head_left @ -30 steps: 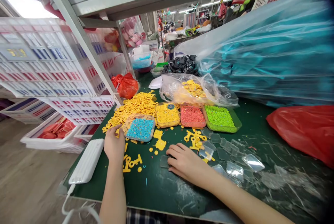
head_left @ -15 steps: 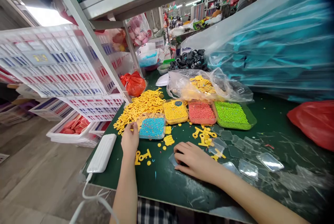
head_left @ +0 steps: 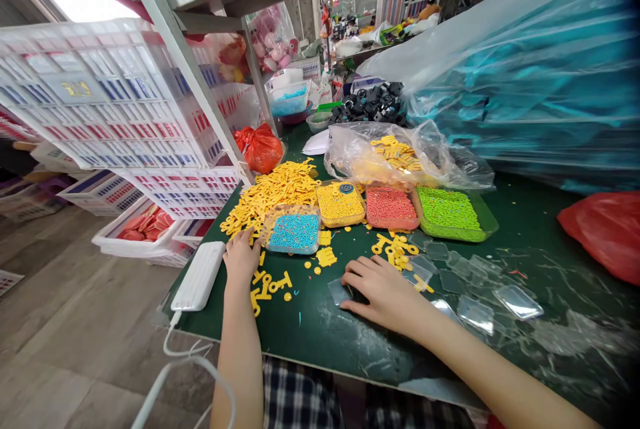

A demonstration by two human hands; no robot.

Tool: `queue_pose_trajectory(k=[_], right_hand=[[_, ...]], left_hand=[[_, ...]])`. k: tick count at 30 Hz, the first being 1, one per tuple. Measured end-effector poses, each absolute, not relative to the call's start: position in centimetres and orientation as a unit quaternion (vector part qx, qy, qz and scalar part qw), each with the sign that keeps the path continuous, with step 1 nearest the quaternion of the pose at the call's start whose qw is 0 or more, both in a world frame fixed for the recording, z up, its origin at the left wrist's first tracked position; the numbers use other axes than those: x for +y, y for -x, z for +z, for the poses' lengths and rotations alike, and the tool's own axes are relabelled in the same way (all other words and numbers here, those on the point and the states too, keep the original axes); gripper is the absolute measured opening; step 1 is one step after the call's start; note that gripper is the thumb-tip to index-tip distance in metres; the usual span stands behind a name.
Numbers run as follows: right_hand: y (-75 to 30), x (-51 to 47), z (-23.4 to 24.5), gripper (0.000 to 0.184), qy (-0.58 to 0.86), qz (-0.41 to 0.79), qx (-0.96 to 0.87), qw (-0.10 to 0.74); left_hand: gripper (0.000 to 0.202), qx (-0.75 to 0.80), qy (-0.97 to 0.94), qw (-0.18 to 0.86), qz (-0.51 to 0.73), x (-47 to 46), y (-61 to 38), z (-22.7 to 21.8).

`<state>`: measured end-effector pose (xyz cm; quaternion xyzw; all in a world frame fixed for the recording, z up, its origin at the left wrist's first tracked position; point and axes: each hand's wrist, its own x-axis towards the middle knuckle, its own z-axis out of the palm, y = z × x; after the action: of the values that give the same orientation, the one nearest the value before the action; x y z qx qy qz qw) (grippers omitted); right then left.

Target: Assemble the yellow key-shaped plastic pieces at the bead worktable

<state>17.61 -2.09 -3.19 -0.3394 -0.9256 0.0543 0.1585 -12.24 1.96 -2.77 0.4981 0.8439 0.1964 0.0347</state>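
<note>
My left hand (head_left: 243, 257) reaches to the near edge of a pile of yellow plastic key-shaped pieces (head_left: 280, 192), left of a tray of blue beads (head_left: 295, 232). Its fingers are apart, and nothing shows in them. My right hand (head_left: 377, 289) rests on the table with fingers curved and thumb apart, touching a small clear plastic square (head_left: 339, 292) that lies partly under it. Between the hands lie loose yellow pieces (head_left: 270, 284). Another small group of yellow pieces (head_left: 396, 249) is just beyond my right hand.
Trays of yellow beads (head_left: 341, 206), red beads (head_left: 391, 208) and green beads (head_left: 449, 210) stand in a row. Several clear squares (head_left: 475, 314) lie at right. A white power bank (head_left: 199, 276) with a cable sits on the left edge. A shelf post (head_left: 193, 76) rises behind it.
My left hand has moved left from beside the blue bead tray, and its fingers have spread. More yellow pieces show near it. My right hand stays at the clear square; the view has shifted slightly.
</note>
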Motion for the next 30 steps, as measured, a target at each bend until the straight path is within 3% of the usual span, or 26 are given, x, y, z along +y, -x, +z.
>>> queue_pose_trajectory(k=[9, 15, 23, 30], right_hand=[[-17.3, -2.5, -3.0, 0.034, 0.348, 0.051, -0.925, 0.142], [-17.6, -2.3, -2.9, 0.040, 0.341, 0.057, -0.929, 0.135], [-17.3, -2.1, -2.5, 0.030, 0.349, 0.043, -0.930, 0.109], [-17.4, -1.8, -2.4, 0.032, 0.409, 0.041, -0.906, 0.104]], left_hand=[[0.027, 0.860, -0.474, 0.026, 0.187, 2.0, 12.6, -2.9], [0.034, 0.869, -0.448, 0.026, 0.208, 2.1, 12.2, -1.7], [0.037, 0.738, -0.493, 0.020, 0.460, 1.6, 10.2, -0.1], [0.031, 0.616, -0.631, 0.050, 0.469, 1.1, 6.9, -0.1]])
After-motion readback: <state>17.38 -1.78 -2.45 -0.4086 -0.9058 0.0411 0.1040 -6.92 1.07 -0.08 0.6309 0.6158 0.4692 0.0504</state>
